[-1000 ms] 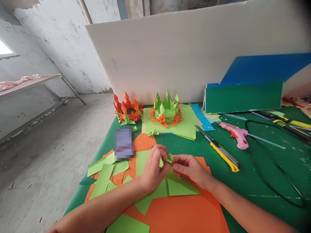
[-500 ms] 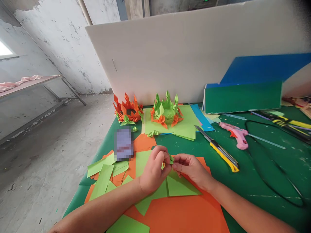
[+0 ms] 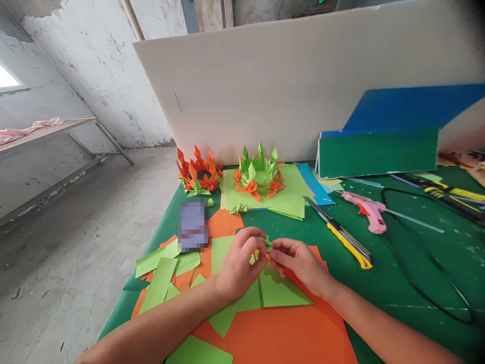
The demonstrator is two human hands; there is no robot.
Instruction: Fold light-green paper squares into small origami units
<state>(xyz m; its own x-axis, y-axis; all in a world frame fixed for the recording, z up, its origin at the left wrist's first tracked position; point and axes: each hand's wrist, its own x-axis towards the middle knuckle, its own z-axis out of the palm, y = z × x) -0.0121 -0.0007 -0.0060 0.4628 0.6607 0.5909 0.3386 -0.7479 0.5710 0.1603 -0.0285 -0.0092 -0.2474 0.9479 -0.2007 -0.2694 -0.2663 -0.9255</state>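
Observation:
Between my fingertips is a small folded piece of green paper (image 3: 268, 244), partly hidden by the fingers. My left hand (image 3: 244, 263) pinches it from the left, fingers curled. From the right, my right hand (image 3: 299, 263) grips its edge between thumb and forefinger. Below both hands lie green paper sheets (image 3: 282, 290) over a large orange sheet (image 3: 288, 333). Farther back stand two folded-paper crowns: an orange one (image 3: 199, 172) with green pieces at its base, and a green one (image 3: 259, 169) with orange flowers around it. Small green paper roses (image 3: 238, 209) rest in front of them.
A yellow utility knife (image 3: 341, 235) and a pink glue gun (image 3: 369, 210) with a black cord lie on the right of the green table. Paper strips (image 3: 161, 283) are piled at left beside a blurred dark rectangular item (image 3: 193, 226). A white board (image 3: 265, 91) stands behind.
The small green paper has shifted slightly upward and turned a little between my fingers. Both hands stay in nearly the same place.

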